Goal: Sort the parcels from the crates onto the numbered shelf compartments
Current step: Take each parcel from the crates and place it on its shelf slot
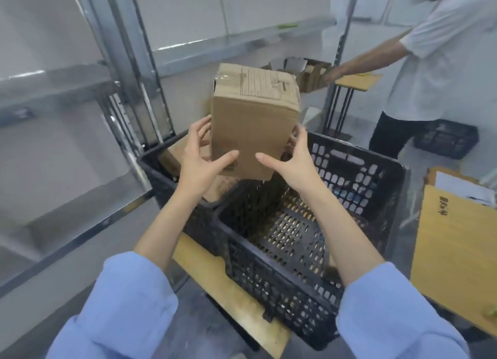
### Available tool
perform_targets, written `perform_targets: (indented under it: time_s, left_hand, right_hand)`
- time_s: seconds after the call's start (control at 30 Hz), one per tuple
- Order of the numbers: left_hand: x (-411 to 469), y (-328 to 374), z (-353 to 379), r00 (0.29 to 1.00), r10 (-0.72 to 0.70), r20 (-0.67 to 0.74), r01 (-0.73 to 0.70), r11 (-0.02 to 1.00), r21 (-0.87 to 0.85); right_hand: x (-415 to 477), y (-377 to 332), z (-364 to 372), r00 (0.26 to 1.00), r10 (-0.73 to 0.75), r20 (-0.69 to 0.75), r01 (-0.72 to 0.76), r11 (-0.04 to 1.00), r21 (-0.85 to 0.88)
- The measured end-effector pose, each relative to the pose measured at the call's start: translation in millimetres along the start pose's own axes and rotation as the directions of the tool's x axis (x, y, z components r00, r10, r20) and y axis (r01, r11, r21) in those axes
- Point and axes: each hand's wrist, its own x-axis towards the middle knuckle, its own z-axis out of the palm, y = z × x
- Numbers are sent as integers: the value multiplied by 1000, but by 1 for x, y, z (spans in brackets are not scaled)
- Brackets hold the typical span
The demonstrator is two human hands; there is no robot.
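Note:
A brown cardboard parcel [254, 121] with a printed label on its top face is held up above two black crates. My left hand [200, 159] grips its left side, thumb on the front face. My right hand [291, 159] grips its right side the same way. The nearer black crate [376, 197] below shows only its perforated floor. The farther black crate [153, 159] holds more brown parcels [174, 156], partly hidden behind my left hand. Metal shelves [53, 89] stand to the left.
The crates rest on a wooden desk [228, 286]. Another wooden desk [451, 264] with papers is at the right. A person in a white shirt [443, 62] stands at the back right, reaching to open boxes [312, 73] on a small table. A third black crate [446, 140] sits on the floor.

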Motion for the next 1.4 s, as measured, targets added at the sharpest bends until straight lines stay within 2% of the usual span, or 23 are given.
perform_targets:
  time_s: [0.13,0.3,0.53,0.7,0.87,1.0,1.2,1.4]
  left_hand:
    - [-20,3,-48,996,-69,-65,68,997,-26]
    - [-50,7,-117,968,-134,-210,149,987,60]
    - [-111,12,-205,918,-176,-355,235,963,130]
    - [-155,17,-270,855,-185,-484,286,947,144]
    - [-198,27,-323,809,-183,-559,321,934,159]
    - [-235,38,-365,768,-193,-610,345,928,142]
    - [-283,56,-415,710,-149,-688,306,945,111]
    - [-325,66,-448,744,-130,-655,305,939,159]
  right_hand:
    - [-1,-9,37,992,-28,124,21,998,57]
    - [-4,-24,104,954,-45,296,16,995,99]
    - [-32,-50,199,830,-234,506,138,966,220]
    - [-56,-69,257,711,-292,640,143,951,275]
    - [-82,-91,310,636,-293,714,102,949,298]
    - [-114,-108,352,607,-282,743,62,949,309]
    - [-164,-127,404,556,-328,764,52,931,362]
    - [-208,-144,434,479,-391,786,132,917,376]
